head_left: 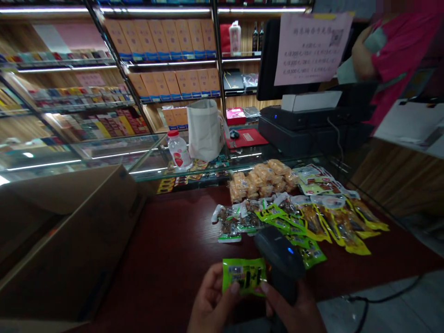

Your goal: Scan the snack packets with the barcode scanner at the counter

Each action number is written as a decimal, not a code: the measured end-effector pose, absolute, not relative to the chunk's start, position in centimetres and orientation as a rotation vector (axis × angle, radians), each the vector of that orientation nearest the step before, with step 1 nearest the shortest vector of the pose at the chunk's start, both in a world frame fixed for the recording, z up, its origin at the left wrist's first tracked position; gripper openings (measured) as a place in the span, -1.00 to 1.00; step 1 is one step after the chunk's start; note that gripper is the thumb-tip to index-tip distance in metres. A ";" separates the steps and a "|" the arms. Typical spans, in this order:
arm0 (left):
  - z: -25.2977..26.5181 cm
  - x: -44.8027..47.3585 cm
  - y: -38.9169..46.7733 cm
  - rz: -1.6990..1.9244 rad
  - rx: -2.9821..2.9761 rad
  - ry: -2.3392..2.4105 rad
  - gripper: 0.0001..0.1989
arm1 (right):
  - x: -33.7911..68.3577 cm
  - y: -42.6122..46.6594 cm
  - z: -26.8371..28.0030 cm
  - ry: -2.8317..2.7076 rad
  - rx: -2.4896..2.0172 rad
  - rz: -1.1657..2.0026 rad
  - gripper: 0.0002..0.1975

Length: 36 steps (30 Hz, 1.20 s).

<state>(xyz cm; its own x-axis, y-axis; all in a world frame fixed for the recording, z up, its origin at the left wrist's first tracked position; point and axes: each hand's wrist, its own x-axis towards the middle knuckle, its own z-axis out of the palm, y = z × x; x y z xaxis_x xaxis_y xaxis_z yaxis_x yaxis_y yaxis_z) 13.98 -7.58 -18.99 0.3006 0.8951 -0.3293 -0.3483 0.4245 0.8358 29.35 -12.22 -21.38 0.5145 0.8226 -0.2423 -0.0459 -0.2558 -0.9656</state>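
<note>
Between the thumb and fingers of my left hand (212,298) is a small bright green snack packet (244,275), its printed face with a barcode label turned toward me. My right hand (294,307) is wrapped round a black barcode scanner (280,259) with a blue light on top, and its thumb touches the packet's right edge. Just beyond lie more green snack packets (287,222), clear packets of dark pieces (236,219) and yellow-edged snack pouches (342,222). Behind them is a pile of wrapped pale orange snacks (262,178), with white-and-green packets (317,178) to its right.
An open cardboard box (69,245) stands at the left of the dark red table (166,240). On the glass counter are a bottle with a red cap (179,150), a white bag (205,129) and a monitor (270,64). Someone in a pink shirt (404,60) stands behind.
</note>
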 end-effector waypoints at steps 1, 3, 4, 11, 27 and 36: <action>-19.1 14.2 -7.4 0.928 0.737 0.916 -0.64 | 29.5 -12.3 -21.5 -0.681 -1.623 0.963 -0.56; -19.0 14.4 -6.9 0.920 0.772 0.934 -0.65 | 29.8 -12.4 -21.6 -0.667 -1.619 0.965 -0.58; -18.8 14.3 -6.6 0.906 0.806 0.944 -0.62 | 30.0 -12.5 -21.5 -0.662 -1.607 0.964 -0.59; -16.9 13.6 -6.1 0.597 1.183 0.857 -0.55 | 31.0 -12.5 -20.1 -0.756 -1.508 1.031 -0.64; -19.9 14.4 -7.2 0.662 0.603 0.881 -0.70 | 30.6 -12.6 -21.4 -0.623 -1.463 0.912 -0.68; -20.0 13.4 -4.3 0.932 0.809 1.196 -0.64 | 34.1 -14.6 -21.4 -0.794 -1.573 0.943 -0.54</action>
<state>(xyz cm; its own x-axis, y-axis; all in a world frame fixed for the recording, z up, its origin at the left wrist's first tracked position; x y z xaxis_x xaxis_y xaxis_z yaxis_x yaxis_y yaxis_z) 13.42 -4.32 -19.98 0.1071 0.9122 -0.3955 -0.1607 0.4084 0.8985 34.05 -14.64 -21.37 0.4612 0.8720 -0.1640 0.0131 -0.1915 -0.9814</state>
